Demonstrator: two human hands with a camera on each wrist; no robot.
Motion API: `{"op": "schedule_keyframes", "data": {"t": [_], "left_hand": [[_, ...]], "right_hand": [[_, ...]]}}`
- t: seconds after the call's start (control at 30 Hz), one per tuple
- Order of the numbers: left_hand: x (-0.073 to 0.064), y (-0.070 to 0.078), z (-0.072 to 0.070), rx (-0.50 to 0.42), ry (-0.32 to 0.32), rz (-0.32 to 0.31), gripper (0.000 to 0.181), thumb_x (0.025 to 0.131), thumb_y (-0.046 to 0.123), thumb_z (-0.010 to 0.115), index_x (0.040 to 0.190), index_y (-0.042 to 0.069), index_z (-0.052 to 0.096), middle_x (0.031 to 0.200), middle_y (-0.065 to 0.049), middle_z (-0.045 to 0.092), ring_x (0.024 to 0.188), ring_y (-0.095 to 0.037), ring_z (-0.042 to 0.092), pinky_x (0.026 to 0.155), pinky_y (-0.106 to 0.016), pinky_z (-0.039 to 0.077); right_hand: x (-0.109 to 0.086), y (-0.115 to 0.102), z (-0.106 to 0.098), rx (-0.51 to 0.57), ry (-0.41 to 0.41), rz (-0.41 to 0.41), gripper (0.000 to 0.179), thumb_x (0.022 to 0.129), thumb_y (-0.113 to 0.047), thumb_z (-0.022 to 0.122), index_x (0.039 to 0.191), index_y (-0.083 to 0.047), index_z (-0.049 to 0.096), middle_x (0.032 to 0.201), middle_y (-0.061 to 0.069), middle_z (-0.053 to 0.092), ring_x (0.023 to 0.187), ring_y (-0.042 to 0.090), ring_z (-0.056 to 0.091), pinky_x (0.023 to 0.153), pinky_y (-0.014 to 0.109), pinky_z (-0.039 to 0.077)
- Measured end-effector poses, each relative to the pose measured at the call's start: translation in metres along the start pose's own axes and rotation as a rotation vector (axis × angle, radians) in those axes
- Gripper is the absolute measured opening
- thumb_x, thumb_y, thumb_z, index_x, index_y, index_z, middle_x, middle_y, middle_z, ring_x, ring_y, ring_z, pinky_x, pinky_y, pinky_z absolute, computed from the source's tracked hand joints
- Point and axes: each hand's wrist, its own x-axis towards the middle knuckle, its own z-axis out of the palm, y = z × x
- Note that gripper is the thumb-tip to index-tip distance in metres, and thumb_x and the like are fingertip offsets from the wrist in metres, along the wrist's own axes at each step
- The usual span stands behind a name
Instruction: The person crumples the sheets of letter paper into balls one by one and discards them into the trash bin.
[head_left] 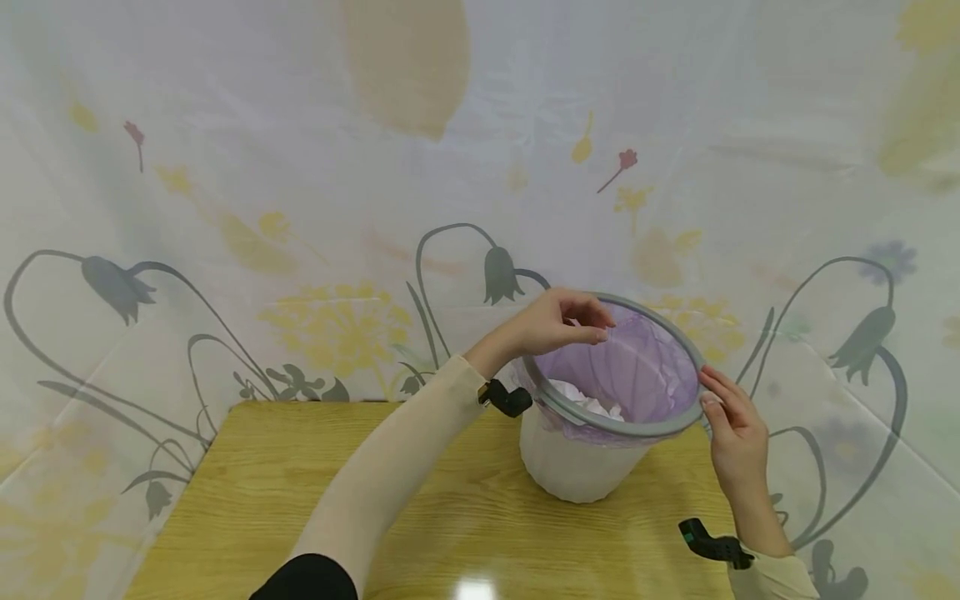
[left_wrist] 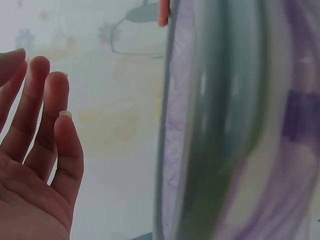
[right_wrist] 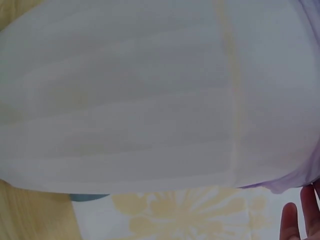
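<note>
A white trash can [head_left: 577, 467] stands on the wooden table, lined with a purple bag [head_left: 637, 367] under a grey rim ring [head_left: 681, 335]. Crumpled white paper [head_left: 587, 403] lies inside it. My left hand [head_left: 558, 323] hovers over the can's left rim with fingers loosely bent. The left wrist view shows those fingers [left_wrist: 68, 145] apart from the rim, holding nothing. At the right rim, my right hand [head_left: 738, 437] pinches the edge between thumb and fingers. In the right wrist view the can's wall [right_wrist: 125, 110] fills most of the picture, with only some fingertips [right_wrist: 290, 220] showing.
The wooden tabletop [head_left: 247, 492] extends to the left of the can. Close behind the table hangs a pale cloth [head_left: 315, 208] printed with flowers. My left forearm [head_left: 397, 458] reaches across the table. A small black camera [head_left: 510, 400] sits on the left wrist.
</note>
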Motion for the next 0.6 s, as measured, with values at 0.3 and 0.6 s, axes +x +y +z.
{"op": "schedule_keyframes", "data": {"t": [0.3, 0.6], "left_hand": [[-0.072, 0.0, -0.005, 0.147, 0.101, 0.095, 0.012, 0.093, 0.003, 0.069, 0.104, 0.0, 0.072, 0.099, -0.01, 0.072, 0.087, -0.01, 0.064, 0.077, -0.03, 0.055], [-0.151, -0.01, -0.015, 0.239, 0.254, 0.101, 0.011, 0.093, -0.002, 0.068, 0.099, 0.004, 0.073, 0.094, -0.006, 0.07, 0.083, -0.015, 0.064, 0.073, -0.035, 0.056]], "right_hand": [[-0.005, -0.027, 0.006, 0.004, 0.053, -0.036, 0.028, 0.096, 0.015, 0.053, 0.123, 0.021, 0.056, 0.137, 0.014, 0.058, 0.123, 0.006, 0.053, 0.094, 0.013, 0.044], [-0.011, -0.013, 0.001, -0.084, 0.101, 0.02, 0.03, 0.097, 0.009, 0.055, 0.126, 0.009, 0.063, 0.133, 0.007, 0.061, 0.119, 0.003, 0.054, 0.09, 0.011, 0.044]]}}
